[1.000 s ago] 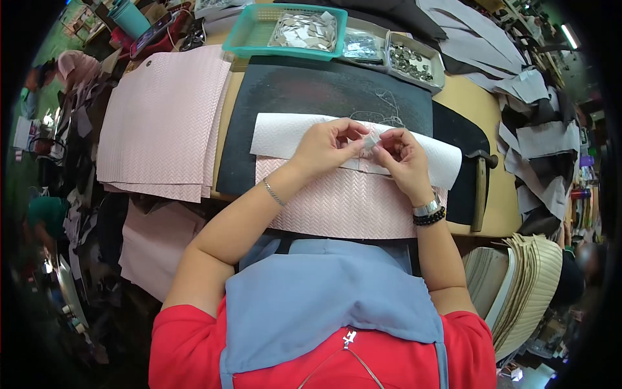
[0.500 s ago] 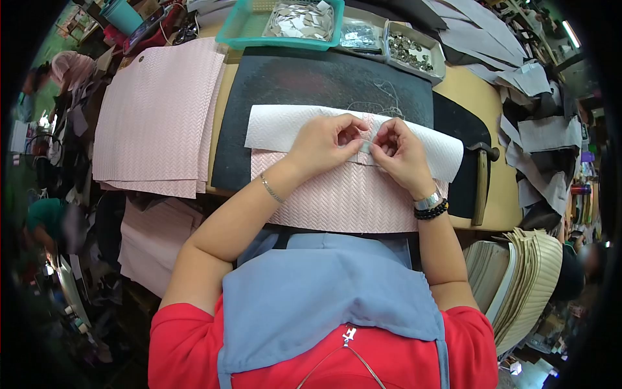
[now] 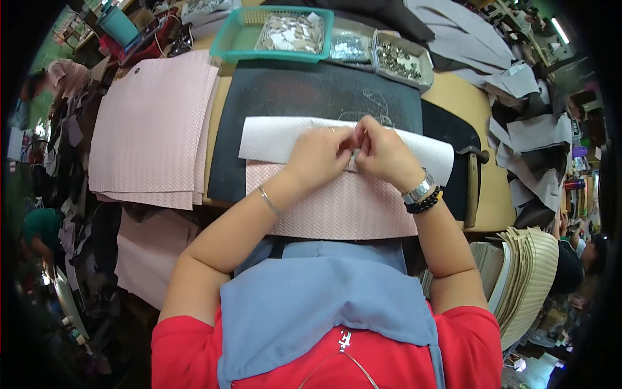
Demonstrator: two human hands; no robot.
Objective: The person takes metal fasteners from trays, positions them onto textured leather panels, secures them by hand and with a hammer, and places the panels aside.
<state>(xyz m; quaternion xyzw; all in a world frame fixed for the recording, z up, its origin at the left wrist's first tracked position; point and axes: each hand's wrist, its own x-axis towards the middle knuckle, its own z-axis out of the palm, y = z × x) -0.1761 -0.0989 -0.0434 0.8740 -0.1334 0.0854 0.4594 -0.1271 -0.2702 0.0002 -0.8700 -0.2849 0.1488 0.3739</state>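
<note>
A pink sheet (image 3: 343, 211) with a herringbone texture lies in front of me, its far part folded over so the white backing (image 3: 267, 137) shows. Both hands meet at the middle of that fold. My left hand (image 3: 322, 152) is closed, thumb and fingertips pinched at a small pale piece (image 3: 354, 157). From the other side my right hand (image 3: 387, 154) pinches the same piece, its knuckles raised over the white backing. My fingers cover most of the piece, so its exact kind cannot be made out. Under the sheet is a dark board (image 3: 285, 87).
At left lies a stack of pink sheets (image 3: 152, 123). A teal basket (image 3: 236, 42) with pale pieces and a box of metal fittings (image 3: 398, 61) stand behind the board. A hammer (image 3: 472, 188) lies at right, near grey scraps (image 3: 541, 129). People work at both sides.
My right hand has turned inward over the fold, its fingers closer to my left hand. The small piece is now more covered. The whole view has shifted slightly.
</note>
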